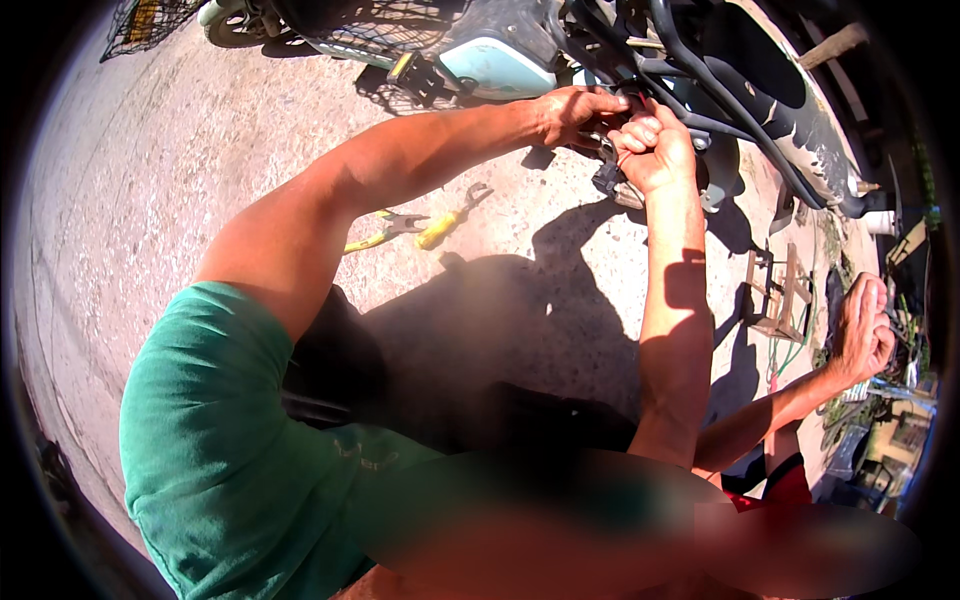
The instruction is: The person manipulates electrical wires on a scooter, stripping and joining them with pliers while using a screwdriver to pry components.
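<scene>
Both my hands work close together at the underside of a scooter [497, 68] with a pale blue panel and black tube frame. My left hand [575, 115] reaches in from the left, thumb and fingers pinched together. Beside it my right hand [658, 150] is closed, its fingers curled toward the left fingertips. A thin red piece, perhaps a wire, shows between the two hands; what each one grips is too small to make out. Just below them hangs a small dark part [607, 180]. Pliers with yellow handles [400, 222] and another yellow-handled tool [437, 232] lie on the ground.
Another person's hand [862, 335] and forearm extend at the right. Near it stands a small wooden stool-like frame [780, 300]. Black frame tubes [745, 115] curve above and right of my hands. A wire basket [145, 28] and a wheel [235, 28] are at the upper left.
</scene>
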Available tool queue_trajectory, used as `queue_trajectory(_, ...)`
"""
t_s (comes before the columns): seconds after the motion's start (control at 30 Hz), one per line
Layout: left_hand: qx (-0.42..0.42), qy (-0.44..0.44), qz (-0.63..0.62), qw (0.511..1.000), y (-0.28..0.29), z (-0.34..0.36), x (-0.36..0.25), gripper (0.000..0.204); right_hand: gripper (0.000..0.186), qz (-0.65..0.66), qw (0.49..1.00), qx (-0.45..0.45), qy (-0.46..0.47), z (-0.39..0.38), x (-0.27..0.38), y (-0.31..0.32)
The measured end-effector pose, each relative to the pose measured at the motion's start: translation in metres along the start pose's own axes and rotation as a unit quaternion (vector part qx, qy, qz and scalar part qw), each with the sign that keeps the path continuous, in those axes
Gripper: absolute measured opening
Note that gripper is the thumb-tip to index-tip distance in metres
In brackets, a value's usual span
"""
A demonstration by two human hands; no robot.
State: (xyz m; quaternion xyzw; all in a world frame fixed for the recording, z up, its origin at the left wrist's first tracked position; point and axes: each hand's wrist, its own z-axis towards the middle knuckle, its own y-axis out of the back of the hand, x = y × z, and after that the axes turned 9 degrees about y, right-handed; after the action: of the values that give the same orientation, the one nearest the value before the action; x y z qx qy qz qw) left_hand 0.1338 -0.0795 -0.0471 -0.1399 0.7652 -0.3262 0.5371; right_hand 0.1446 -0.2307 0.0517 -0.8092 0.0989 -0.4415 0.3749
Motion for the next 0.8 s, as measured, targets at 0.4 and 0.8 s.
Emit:
queue_trajectory(0.4, -0.144, -0.116, 0.255, 0.949, -0.007, -0.025, -0.014, 0.029, 0.022, -0.111, 0.994, -0.002, 0.009, -0.002, -0.004, 0.009)
queue_trajectory(0.8, -0.333, -0.2, 0.639, 0.664, -0.041, -0.071, -0.057, 0.037, 0.027, -0.347, 0.923, -0.011, 0.168, 0.015, 0.001, 0.019)
